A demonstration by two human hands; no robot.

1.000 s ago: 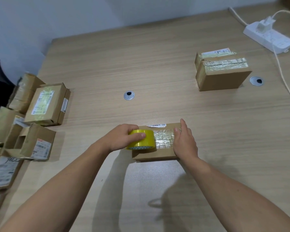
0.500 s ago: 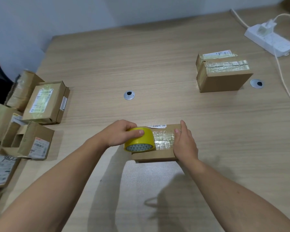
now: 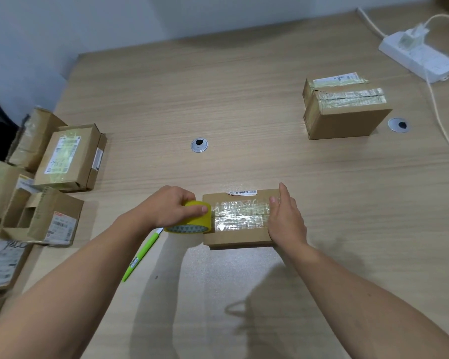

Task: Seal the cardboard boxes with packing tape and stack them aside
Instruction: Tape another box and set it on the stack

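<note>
Near the front middle of the wooden table (image 3: 244, 86) lies a small flat cardboard box (image 3: 233, 238). Shiny clear tape (image 3: 240, 216) runs across its top from left to right. The left hand (image 3: 166, 206) has its fingers and thumb curled round a yellow tape roll (image 3: 192, 224). The roll sits right at the left end of the box. The right hand (image 3: 285, 221) lies flat on the right end of the box, with its fingers straight and close together, pressing on the tape there. A green pen (image 3: 140, 255) lies on the table just beside the left arm, near the roll. Well apart on the right stands a bigger box (image 3: 345, 110) with tape over its top. Past it, by the far right corner, is a white power strip (image 3: 420, 58) with a plug in it. On the left side are many more boxes (image 3: 68, 156), close together, some with flaps open. A round metal hole cover (image 3: 199, 145) sits in the table behind the hands
</note>
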